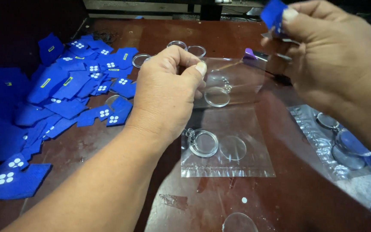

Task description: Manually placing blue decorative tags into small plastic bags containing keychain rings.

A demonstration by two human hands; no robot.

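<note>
My left hand (168, 92) pinches the top edge of a clear plastic bag (237, 81) lifted above the table, with a clear round keyring disc (217, 96) inside it. My right hand (336, 56) grips the bag's other side and holds a small blue felt piece (272, 13) between thumb and finger. Below lies a second clear bag (228, 150) flat on the table, holding a clear ring case (203, 142) and a disc (232, 147).
A heap of blue felt pieces (56, 94) with white dots covers the table's left side. Clear round cases (187, 48) sit at the back. Filled clear bags (340, 146) lie at the right. The brown table (288, 202) carries a loose disc (238, 222) near the front edge.
</note>
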